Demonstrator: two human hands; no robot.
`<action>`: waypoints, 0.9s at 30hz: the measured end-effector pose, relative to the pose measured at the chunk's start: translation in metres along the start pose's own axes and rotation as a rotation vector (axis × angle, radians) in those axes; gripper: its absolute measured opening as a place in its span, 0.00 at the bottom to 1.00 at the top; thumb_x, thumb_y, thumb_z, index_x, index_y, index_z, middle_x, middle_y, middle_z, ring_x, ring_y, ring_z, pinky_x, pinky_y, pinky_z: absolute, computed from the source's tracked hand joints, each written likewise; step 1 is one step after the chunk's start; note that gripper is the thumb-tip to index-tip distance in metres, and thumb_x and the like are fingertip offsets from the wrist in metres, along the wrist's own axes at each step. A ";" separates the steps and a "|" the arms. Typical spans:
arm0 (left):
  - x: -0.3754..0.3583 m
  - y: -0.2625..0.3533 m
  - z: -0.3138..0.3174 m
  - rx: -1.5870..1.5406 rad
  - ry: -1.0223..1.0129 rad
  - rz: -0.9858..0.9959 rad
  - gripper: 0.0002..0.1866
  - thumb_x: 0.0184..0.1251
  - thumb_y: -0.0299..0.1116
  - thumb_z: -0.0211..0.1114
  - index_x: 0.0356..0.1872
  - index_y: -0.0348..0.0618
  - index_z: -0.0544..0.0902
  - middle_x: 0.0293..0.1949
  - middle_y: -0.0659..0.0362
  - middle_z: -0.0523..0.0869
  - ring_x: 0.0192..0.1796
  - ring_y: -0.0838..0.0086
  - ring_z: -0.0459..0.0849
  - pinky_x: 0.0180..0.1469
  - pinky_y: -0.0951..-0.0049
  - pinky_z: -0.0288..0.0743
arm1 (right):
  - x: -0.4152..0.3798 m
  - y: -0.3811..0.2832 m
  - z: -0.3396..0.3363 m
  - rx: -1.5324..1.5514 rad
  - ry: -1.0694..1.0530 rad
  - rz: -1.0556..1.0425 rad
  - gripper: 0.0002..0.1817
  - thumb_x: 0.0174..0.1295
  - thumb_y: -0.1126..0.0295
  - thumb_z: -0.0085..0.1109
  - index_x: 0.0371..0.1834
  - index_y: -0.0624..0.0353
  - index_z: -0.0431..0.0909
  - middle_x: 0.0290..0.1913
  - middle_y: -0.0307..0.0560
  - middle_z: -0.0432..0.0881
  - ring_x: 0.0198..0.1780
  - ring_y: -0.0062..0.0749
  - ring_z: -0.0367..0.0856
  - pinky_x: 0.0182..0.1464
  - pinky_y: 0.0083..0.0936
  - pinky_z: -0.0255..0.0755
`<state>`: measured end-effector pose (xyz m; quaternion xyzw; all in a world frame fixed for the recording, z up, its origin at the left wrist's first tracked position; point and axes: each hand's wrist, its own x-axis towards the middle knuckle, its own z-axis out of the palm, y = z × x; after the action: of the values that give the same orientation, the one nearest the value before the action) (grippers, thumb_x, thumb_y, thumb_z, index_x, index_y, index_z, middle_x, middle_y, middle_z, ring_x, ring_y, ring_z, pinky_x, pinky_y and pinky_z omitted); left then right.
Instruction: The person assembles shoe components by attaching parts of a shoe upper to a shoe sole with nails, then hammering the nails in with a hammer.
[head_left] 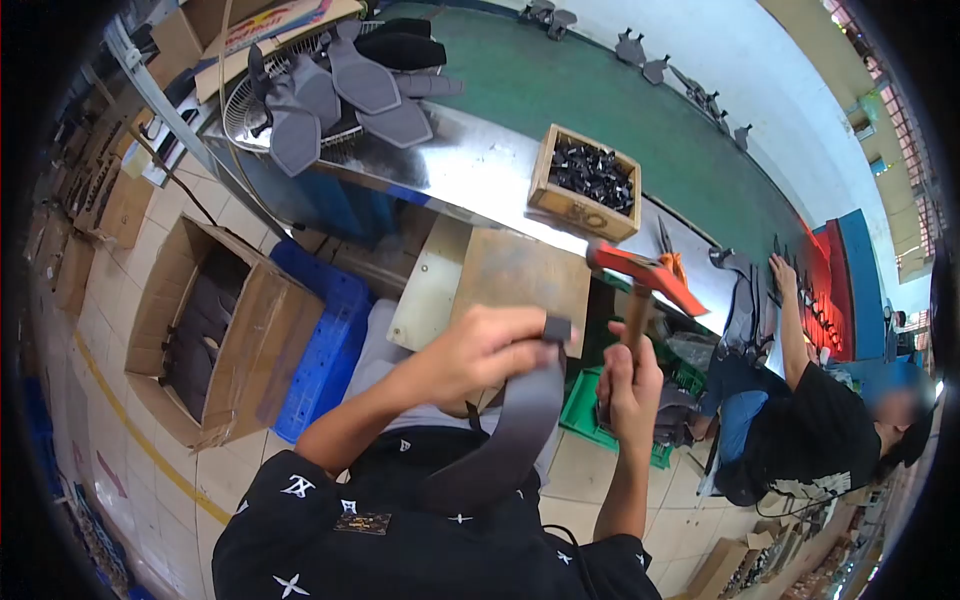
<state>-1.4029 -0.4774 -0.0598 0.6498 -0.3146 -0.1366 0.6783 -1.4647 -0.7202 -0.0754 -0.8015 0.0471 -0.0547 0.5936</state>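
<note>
Curved grey piece (495,450) in one hand, hammer (652,276) in the other

We are looking across a metal-topped counter (450,165), where a wire basket (238,115) of grey parts (365,80) is sitting toward the left end and a wooden box (575,213) of small black pieces (595,175) is standing by the near edge. Beyond that edge, on our side, a wooden board (525,280) is lying before our lap. The curved grey piece is hanging over our lap, off the counter, its lower end blurring against our black shirt. Our right hand (630,385) is gripping the hammer's wooden handle, its head standing uppermost. Our left hand (485,350) is pinching the piece's upper end between thumb and fingers, beside a small black block (557,329); blur is hiding whether they are joined. We are judging the piece light, springy rather than limp, perhaps smooth and hardly fragile, and we are favouring a firm pinch just below the block
</note>
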 end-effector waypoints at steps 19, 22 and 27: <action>0.027 -0.115 0.000 1.103 0.278 0.037 0.37 0.64 0.56 0.64 0.70 0.43 0.74 0.71 0.58 0.75 0.79 0.62 0.62 0.76 0.31 0.27 | 0.001 -0.002 0.022 -0.600 -0.138 -0.255 0.12 0.72 0.67 0.56 0.48 0.66 0.71 0.26 0.57 0.77 0.21 0.47 0.77 0.25 0.32 0.69; 0.033 -0.117 -0.006 1.106 0.285 0.055 0.38 0.64 0.57 0.64 0.70 0.43 0.73 0.72 0.58 0.74 0.79 0.62 0.60 0.77 0.32 0.29 | -0.010 -0.065 -0.003 -0.485 0.068 -0.310 0.10 0.72 0.68 0.56 0.40 0.65 0.73 0.25 0.54 0.77 0.24 0.45 0.79 0.28 0.35 0.72; 0.032 -0.119 -0.005 1.144 0.289 0.059 0.38 0.65 0.57 0.63 0.70 0.43 0.73 0.72 0.58 0.74 0.79 0.62 0.61 0.77 0.33 0.29 | -0.021 -0.062 0.001 0.135 0.097 -0.637 0.10 0.73 0.68 0.56 0.46 0.64 0.76 0.22 0.49 0.74 0.22 0.33 0.77 0.27 0.34 0.71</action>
<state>-1.3488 -0.5063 -0.1662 0.9153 -0.2609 0.1636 0.2595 -1.4846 -0.6981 -0.0174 -0.7314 -0.1814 -0.2787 0.5954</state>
